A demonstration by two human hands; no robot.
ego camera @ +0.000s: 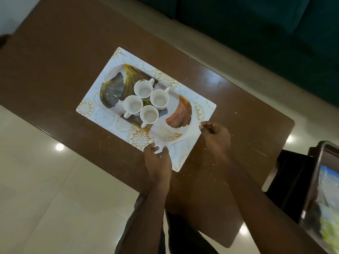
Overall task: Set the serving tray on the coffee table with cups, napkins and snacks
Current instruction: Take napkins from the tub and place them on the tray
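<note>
A serving tray [180,116] with a gold and dark leaf pattern lies on a white placemat [88,107] with gold flowers, on the brown coffee table [55,61]. Several empty white cups [143,88] stand close together in the tray's middle. My left hand [158,160] rests at the placemat's near edge, fingers loosely spread and touching the mat just below the tray's end. My right hand [215,133] is at the mat's right edge, its curled fingertips pinching that edge beside the tray's corner. No napkins or snacks are in view.
A dark teal sofa [275,24] runs along the far side of the table. At the right edge a dark framed stand [322,189] holds a blurred, colourful packet. Pale tiled floor [45,180] lies to the left, and the table's near right part is bare.
</note>
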